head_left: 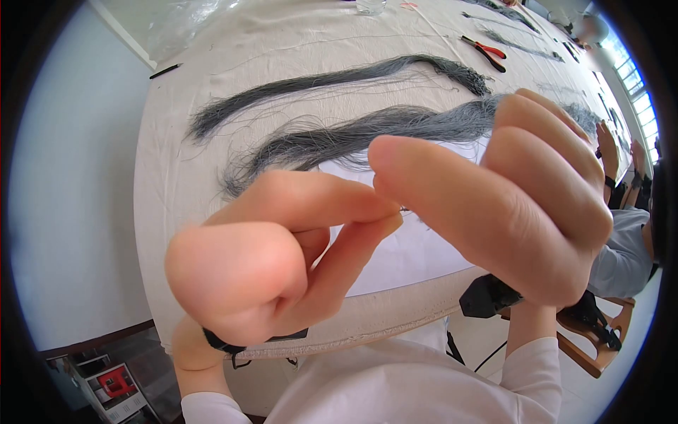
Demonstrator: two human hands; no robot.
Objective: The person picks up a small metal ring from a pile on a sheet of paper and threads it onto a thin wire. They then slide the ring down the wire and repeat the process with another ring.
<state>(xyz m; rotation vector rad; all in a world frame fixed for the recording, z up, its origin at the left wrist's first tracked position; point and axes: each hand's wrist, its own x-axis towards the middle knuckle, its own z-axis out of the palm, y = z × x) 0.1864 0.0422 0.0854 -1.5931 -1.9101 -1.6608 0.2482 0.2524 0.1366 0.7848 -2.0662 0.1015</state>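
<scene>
Close to the camera, my left hand (275, 244) is closed, with thumb and index fingertip pinched together. My right hand (508, 191) is curled beside it, its index finger bent toward the left fingertips. A tiny dark bit shows between the two hands, too small to name. Behind them lies a thick bundle of grey strands (346, 134), partly hidden by my right hand. A second grey strand bundle (296, 85) stretches across the cloth farther back. Under my hands is a white sheet of paper (395, 265).
Red-and-black-handled pliers (487, 53) lie on the cream cloth-covered table (183, 162). A black pen-like tool (166, 71) is near the left edge. Farther strand bundles (522, 46) lie at the back. Another person (625, 247) sits at the right, near a wooden chair (600, 346).
</scene>
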